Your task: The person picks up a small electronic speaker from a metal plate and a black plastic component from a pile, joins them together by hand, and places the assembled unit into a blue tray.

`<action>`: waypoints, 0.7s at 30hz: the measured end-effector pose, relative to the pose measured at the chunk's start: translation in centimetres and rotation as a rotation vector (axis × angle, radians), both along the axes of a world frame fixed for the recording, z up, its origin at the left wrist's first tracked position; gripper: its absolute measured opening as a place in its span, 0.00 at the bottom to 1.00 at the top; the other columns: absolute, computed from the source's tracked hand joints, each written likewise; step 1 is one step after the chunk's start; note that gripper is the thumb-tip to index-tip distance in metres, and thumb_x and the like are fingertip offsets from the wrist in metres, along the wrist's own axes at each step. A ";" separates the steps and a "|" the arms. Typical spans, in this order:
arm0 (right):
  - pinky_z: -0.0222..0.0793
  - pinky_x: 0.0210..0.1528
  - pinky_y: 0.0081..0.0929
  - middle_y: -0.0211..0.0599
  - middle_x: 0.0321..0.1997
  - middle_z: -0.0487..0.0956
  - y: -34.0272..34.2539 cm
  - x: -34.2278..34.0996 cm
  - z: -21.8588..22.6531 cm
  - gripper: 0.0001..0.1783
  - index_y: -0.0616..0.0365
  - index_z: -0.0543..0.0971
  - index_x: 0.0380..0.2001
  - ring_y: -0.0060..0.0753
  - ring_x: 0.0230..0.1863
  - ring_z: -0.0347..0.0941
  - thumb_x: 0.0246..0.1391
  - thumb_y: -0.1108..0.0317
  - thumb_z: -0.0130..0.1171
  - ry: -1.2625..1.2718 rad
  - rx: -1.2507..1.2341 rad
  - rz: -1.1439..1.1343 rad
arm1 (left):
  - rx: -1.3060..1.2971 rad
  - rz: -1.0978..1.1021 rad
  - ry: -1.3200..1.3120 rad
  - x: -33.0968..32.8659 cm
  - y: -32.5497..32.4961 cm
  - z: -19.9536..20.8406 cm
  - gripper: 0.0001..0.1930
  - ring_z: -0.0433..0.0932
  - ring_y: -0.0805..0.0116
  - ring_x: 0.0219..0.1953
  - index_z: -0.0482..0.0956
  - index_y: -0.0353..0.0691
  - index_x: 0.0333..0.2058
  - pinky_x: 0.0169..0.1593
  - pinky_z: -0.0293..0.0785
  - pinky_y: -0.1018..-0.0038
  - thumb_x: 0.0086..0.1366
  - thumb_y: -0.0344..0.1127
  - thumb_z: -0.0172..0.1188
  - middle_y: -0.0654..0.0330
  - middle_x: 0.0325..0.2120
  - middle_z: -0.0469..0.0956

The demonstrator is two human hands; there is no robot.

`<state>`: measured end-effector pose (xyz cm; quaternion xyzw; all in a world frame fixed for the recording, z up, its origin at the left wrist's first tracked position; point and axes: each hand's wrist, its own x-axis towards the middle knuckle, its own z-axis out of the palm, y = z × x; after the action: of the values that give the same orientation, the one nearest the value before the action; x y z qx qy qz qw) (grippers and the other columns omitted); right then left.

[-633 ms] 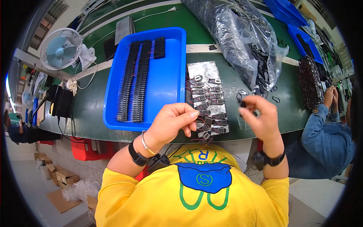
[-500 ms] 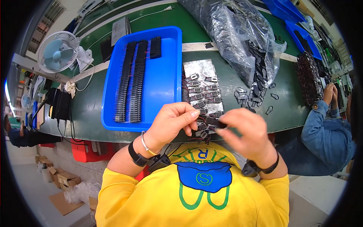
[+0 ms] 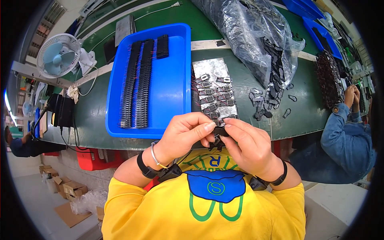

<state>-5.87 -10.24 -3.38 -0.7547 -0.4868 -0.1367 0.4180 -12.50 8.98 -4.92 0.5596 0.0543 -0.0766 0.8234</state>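
Tray left of plate | parts on plate | bag right of plate | fan left of tray

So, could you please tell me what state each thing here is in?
Left hand: pinching a black part
Right hand: pinching the same part
Blue tray: partly filled
Plastic bag: open, with black pieces at its mouth
Metal plate: partly covered with small parts
Plug: unplugged
Fan: cannot tell if running

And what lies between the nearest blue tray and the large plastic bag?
In the head view, a grey metal plate bearing small black parts lies between that blue tray and the plastic bag.
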 end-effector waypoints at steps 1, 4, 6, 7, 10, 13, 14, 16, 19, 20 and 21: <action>0.78 0.33 0.31 0.51 0.37 0.80 0.0 0.0 0.0 0.16 0.67 0.77 0.34 0.46 0.33 0.80 0.36 0.81 0.67 -0.001 0.005 0.004 | -0.020 -0.002 -0.016 -0.1 0.0 -0.1 0.08 0.78 0.73 0.25 0.77 0.31 0.35 0.31 0.77 0.79 0.67 0.31 0.54 0.57 0.25 0.79; 0.78 0.33 0.31 0.51 0.37 0.80 -0.1 0.1 0.2 0.16 0.68 0.77 0.34 0.46 0.33 0.80 0.37 0.81 0.67 -0.008 0.009 0.011 | -0.022 -0.025 -0.031 -0.2 0.1 -0.1 0.08 0.78 0.75 0.28 0.77 0.32 0.36 0.33 0.77 0.80 0.68 0.32 0.54 0.58 0.27 0.79; 0.78 0.32 0.30 0.51 0.37 0.80 -0.1 0.1 0.3 0.16 0.68 0.77 0.34 0.45 0.32 0.80 0.37 0.81 0.67 -0.021 0.008 0.018 | -0.023 -0.036 -0.038 -0.3 0.1 -0.1 0.09 0.78 0.76 0.29 0.77 0.32 0.37 0.34 0.76 0.81 0.68 0.32 0.54 0.59 0.28 0.79; 0.78 0.32 0.30 0.51 0.37 0.80 -0.2 0.1 0.4 0.16 0.68 0.77 0.34 0.45 0.32 0.80 0.37 0.81 0.67 -0.020 0.008 0.018 | -0.006 -0.034 -0.054 -0.4 0.0 0.0 0.08 0.78 0.76 0.29 0.77 0.32 0.37 0.34 0.76 0.81 0.68 0.32 0.54 0.59 0.28 0.79; 0.77 0.30 0.28 0.51 0.37 0.80 -0.4 0.0 0.5 0.15 0.68 0.78 0.33 0.44 0.31 0.80 0.37 0.80 0.67 -0.073 -0.023 0.016 | 0.029 -0.031 -0.086 -0.5 0.0 0.3 0.08 0.78 0.76 0.30 0.77 0.32 0.38 0.35 0.76 0.80 0.67 0.31 0.54 0.60 0.29 0.79; 0.76 0.29 0.27 0.50 0.37 0.80 -0.5 0.0 0.9 0.15 0.67 0.78 0.33 0.43 0.30 0.80 0.37 0.79 0.67 -0.083 -0.018 0.015 | 0.023 -0.060 -0.083 -0.5 0.1 0.6 0.08 0.78 0.76 0.31 0.78 0.32 0.38 0.35 0.76 0.80 0.67 0.30 0.54 0.60 0.29 0.79; 0.75 0.28 0.27 0.50 0.37 0.80 -0.6 -0.1 0.9 0.15 0.67 0.78 0.33 0.42 0.30 0.80 0.37 0.79 0.67 -0.089 -0.015 0.014 | 0.023 -0.060 -0.084 -0.5 0.1 0.6 0.08 0.78 0.76 0.31 0.78 0.32 0.38 0.35 0.76 0.80 0.67 0.30 0.54 0.60 0.29 0.79; 0.75 0.28 0.27 0.50 0.37 0.80 -0.6 0.0 0.8 0.15 0.67 0.78 0.33 0.42 0.30 0.80 0.37 0.79 0.67 -0.090 -0.013 0.019 | 0.045 -0.052 -0.077 -0.5 0.0 0.6 0.08 0.79 0.73 0.30 0.77 0.30 0.37 0.35 0.78 0.78 0.67 0.30 0.54 0.57 0.28 0.80; 0.75 0.28 0.27 0.49 0.37 0.80 -0.7 0.0 0.7 0.15 0.66 0.78 0.33 0.41 0.29 0.80 0.37 0.79 0.67 -0.090 -0.009 0.030 | 0.066 -0.061 -0.082 -0.5 0.0 0.6 0.08 0.80 0.71 0.29 0.77 0.30 0.37 0.35 0.78 0.77 0.67 0.29 0.54 0.55 0.28 0.80; 0.75 0.28 0.27 0.49 0.37 0.80 -0.7 0.1 0.7 0.15 0.66 0.78 0.33 0.41 0.29 0.80 0.37 0.79 0.67 -0.086 -0.011 0.039 | 0.075 -0.074 -0.092 -0.5 0.1 0.7 0.08 0.80 0.71 0.30 0.77 0.30 0.37 0.35 0.78 0.77 0.67 0.29 0.54 0.55 0.28 0.80; 0.75 0.28 0.27 0.49 0.37 0.80 -0.8 0.1 0.7 0.15 0.66 0.78 0.33 0.41 0.29 0.80 0.37 0.79 0.67 -0.082 -0.013 0.049 | 0.085 -0.086 -0.101 -0.6 0.1 0.7 0.08 0.80 0.71 0.30 0.77 0.30 0.37 0.35 0.79 0.77 0.67 0.29 0.54 0.55 0.28 0.80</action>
<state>-5.76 -11.04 -2.63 -0.7391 -0.5226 -0.1542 0.3960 -13.06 9.10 -4.26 0.5990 -0.0082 -0.0812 0.7966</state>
